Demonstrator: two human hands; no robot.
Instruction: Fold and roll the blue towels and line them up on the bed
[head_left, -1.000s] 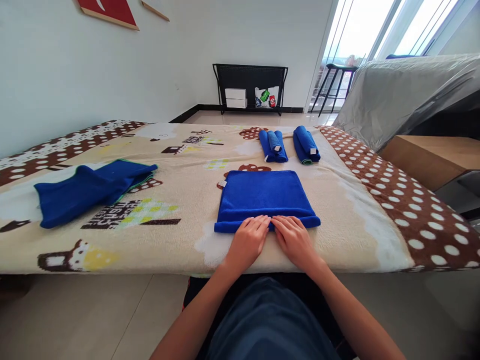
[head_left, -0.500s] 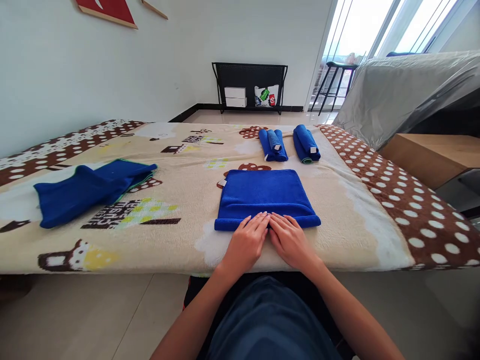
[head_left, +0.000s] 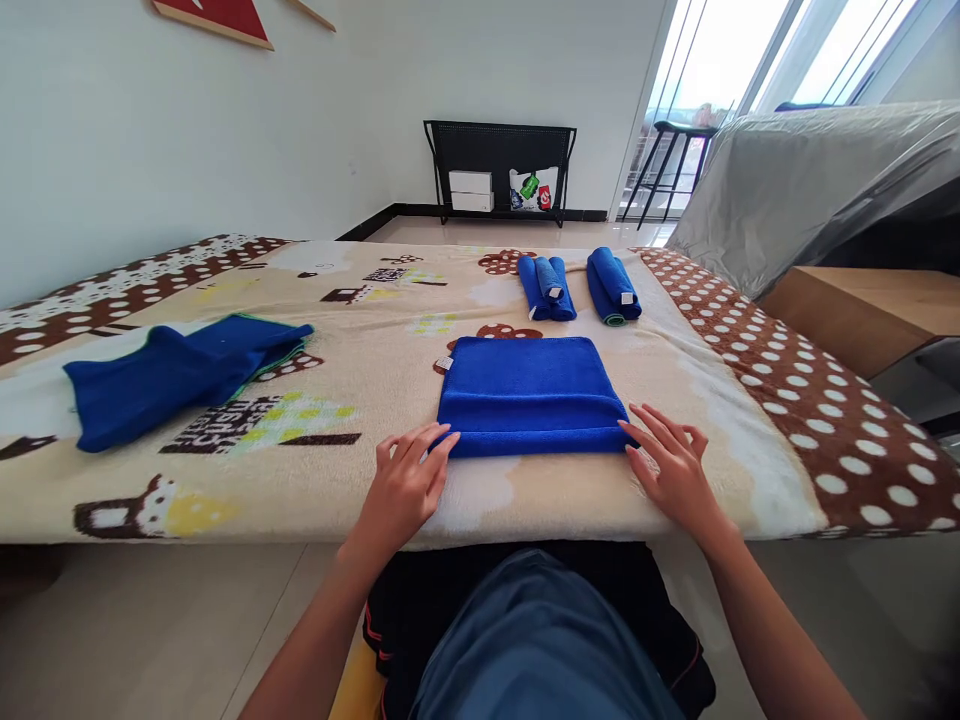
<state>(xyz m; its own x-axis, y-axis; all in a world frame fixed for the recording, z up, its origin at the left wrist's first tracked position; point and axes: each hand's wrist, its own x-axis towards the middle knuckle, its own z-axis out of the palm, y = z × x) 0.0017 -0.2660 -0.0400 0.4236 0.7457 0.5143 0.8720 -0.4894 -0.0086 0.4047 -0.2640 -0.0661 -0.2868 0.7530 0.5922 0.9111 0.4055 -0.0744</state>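
Note:
A blue towel (head_left: 529, 375) lies flat in front of me, its near edge turned over into a narrow roll. My left hand (head_left: 409, 480) rests at the left end of that roll, fingers apart and fingertips touching it. At the opposite end is my right hand (head_left: 671, 465), its fingers spread and the index fingertip against the towel's corner. A small white tag (head_left: 444, 363) sticks out at the towel's left side. Farther back lie two rolled blue towels, one with a double roll (head_left: 547, 288) and one thicker (head_left: 613, 287). A loose, crumpled blue towel (head_left: 180, 380) lies to the left.
Everything lies on a bed with a patterned beige blanket (head_left: 360, 350) and brown dotted borders. A white wall (head_left: 187, 130) runs along the left. Beyond are a black rack (head_left: 499, 150) and a stool (head_left: 667, 170). A cardboard box (head_left: 862, 305) and plastic-covered furniture (head_left: 810, 190) stand right.
My hands have moved apart from the middle of the rolled edge, the left one to its left end and the right one to its right end.

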